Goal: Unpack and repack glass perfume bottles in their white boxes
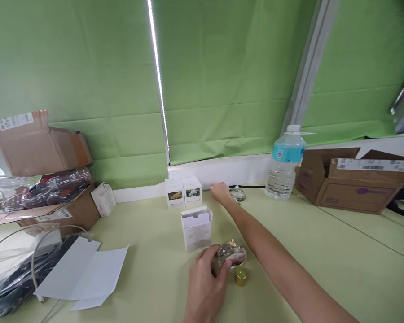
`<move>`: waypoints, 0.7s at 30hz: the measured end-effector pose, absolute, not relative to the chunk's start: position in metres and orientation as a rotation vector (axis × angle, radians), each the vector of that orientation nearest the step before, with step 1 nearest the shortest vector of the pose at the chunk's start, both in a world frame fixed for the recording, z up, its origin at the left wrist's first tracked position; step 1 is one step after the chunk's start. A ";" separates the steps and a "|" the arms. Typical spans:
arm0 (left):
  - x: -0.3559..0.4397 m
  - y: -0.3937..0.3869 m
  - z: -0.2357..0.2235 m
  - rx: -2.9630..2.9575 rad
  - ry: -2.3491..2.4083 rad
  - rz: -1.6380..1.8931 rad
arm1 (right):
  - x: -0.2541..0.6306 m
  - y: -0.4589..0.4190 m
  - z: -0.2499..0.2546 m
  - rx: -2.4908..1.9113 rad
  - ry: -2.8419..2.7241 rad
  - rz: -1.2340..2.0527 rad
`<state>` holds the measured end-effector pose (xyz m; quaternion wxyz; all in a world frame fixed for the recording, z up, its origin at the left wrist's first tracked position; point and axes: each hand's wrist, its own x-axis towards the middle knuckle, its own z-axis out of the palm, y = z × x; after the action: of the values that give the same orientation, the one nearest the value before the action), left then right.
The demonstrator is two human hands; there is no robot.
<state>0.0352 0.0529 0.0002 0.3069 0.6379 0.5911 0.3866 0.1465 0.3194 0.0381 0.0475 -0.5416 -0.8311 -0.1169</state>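
My left hand (207, 282) has its thumb and fingers round the left side of a round, clear glass perfume bottle (234, 255) with an uncapped gold top. Beside that bottle a gold cap (240, 277) stands on the table. Farther off, my right hand (221, 193) reaches to the back of the table with curled fingers; whatever is under them is hidden. A second glass bottle (237, 194) sits just right of the right hand. Behind the left hand stands an open white box (196, 231), its top flap raised.
Two white boxes with flower pictures (183, 193) stand against the wall. To the right are a large water bottle (284, 168) and an open cardboard box (353, 188). At left lie unfolded white card (84, 271), a bagged black item (30, 273) and stacked cartons (40, 148).
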 end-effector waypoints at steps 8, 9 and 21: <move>0.036 0.054 -0.002 1.669 1.587 1.055 | 0.151 0.313 0.030 -1.553 -2.404 -0.070; 0.036 0.054 -0.003 1.669 1.584 1.064 | 0.154 0.309 0.031 -1.526 -2.376 -0.023; 0.036 0.051 0.002 1.750 1.478 1.090 | 0.209 0.164 0.043 -1.144 -1.989 0.658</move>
<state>0.0363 0.0510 0.0015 0.2978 0.6585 0.5562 0.4102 0.2091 0.1643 0.0430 0.3681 -0.4456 -0.7747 0.2564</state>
